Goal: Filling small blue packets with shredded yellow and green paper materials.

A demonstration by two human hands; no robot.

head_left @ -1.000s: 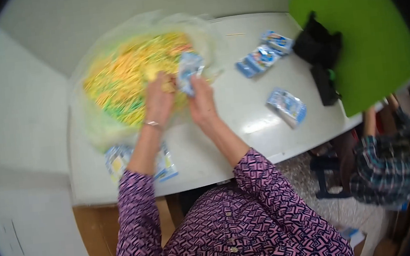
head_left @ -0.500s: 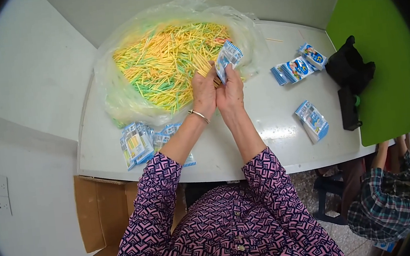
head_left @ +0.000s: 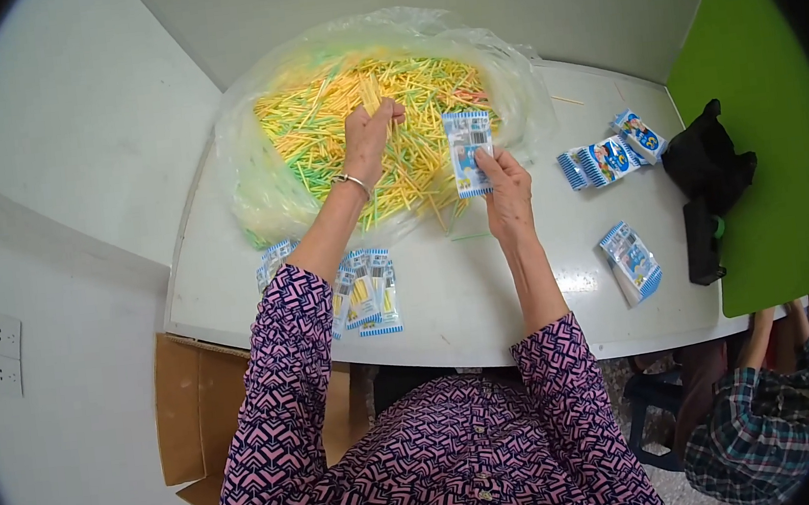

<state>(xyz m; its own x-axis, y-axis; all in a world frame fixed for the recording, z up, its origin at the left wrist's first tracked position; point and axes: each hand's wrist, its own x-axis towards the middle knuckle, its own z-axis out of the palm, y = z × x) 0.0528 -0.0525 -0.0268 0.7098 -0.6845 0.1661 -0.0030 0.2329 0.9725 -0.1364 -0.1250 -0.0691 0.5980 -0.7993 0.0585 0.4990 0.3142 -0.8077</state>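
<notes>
A large clear plastic bag [head_left: 254, 184] lies open on the white table [head_left: 528, 299], heaped with yellow and green sticks [head_left: 417, 88]. My left hand [head_left: 368, 138] reaches into the heap and pinches a small bunch of yellow sticks that stand up from my fingers. My right hand [head_left: 506, 188] holds a small blue and white packet [head_left: 468, 152] upright over the near edge of the heap. Several filled packets [head_left: 369, 291] lie by my left forearm.
More blue and white packets [head_left: 607, 160] lie at the right of the table, with another pile [head_left: 632, 263] nearer the front edge. A black bag [head_left: 708, 186] sits on a green surface. A cardboard box [head_left: 185, 414] stands below left. A seated person in plaid [head_left: 766, 412] is at lower right.
My hands were together at the heap's near edge; now they are apart. My left hand went deeper into the sticks and lifted a bunch, my right drew the packet to the right.
</notes>
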